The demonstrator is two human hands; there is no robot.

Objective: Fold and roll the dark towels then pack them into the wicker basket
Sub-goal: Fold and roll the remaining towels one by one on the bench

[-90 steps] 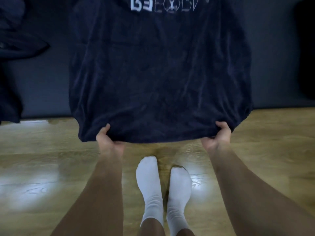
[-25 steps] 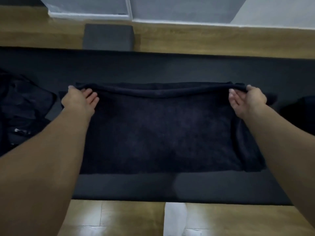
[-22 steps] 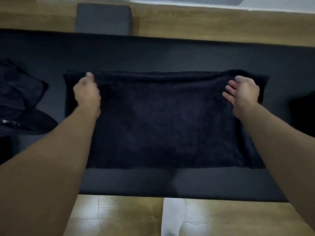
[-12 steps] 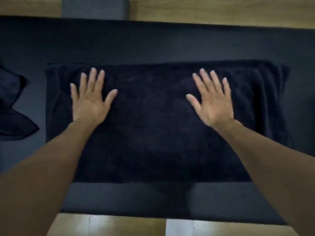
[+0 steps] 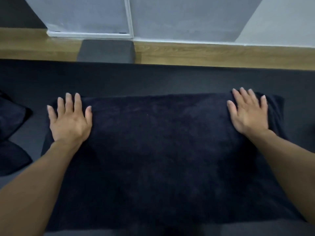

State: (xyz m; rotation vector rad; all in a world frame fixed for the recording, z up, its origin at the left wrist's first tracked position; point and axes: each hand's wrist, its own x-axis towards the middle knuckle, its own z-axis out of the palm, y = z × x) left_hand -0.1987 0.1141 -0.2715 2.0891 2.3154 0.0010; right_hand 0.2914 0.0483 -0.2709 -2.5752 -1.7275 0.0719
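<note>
Now smoothing the folded dark navy towel (image 5: 158, 150), spread along the front edge of the dark grey padded bench (image 5: 153, 79). Pressing flat near its far corners with left hand (image 5: 69, 121) and right hand (image 5: 248, 113), fingers straight, gripping nothing. Best swept outward evenly, squaring edges before rolling.

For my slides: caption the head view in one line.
Left hand and right hand lie flat on a dark towel.

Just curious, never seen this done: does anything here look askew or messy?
Nothing stands out. The dark navy towel lies flat on the dark grey surface, left hand and right hand spread on its far corners.
</note>
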